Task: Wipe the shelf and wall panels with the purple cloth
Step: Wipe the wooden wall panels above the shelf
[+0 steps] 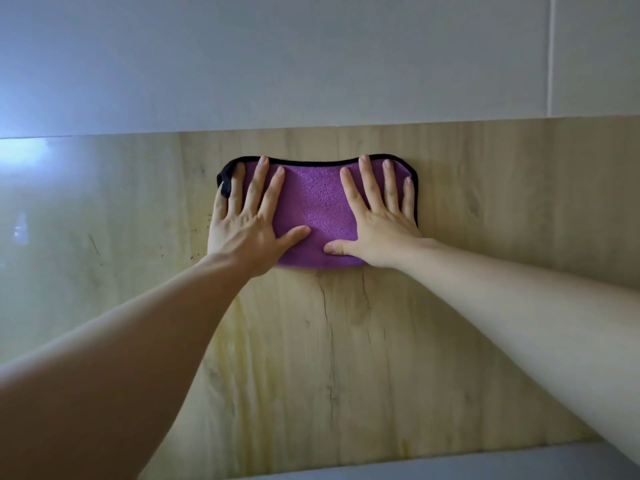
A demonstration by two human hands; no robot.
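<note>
A purple cloth [313, 202] with a black hem and a small black loop at its left corner lies flat against a light wood-grain panel [346, 341]. My left hand [247, 220] presses on the cloth's left half with fingers spread and straight. On the right half, my right hand [379, 216] presses the same way, thumb pointing inward. Both forearms reach in from the bottom corners. The cloth sits just below the panel's upper edge.
Above the wood panel runs a pale grey-white surface [311, 64] with a thin vertical seam at the right. A bright glare reflects on the glossy left part of the panel [31, 154]. A grey ledge [450, 465] shows at the bottom right.
</note>
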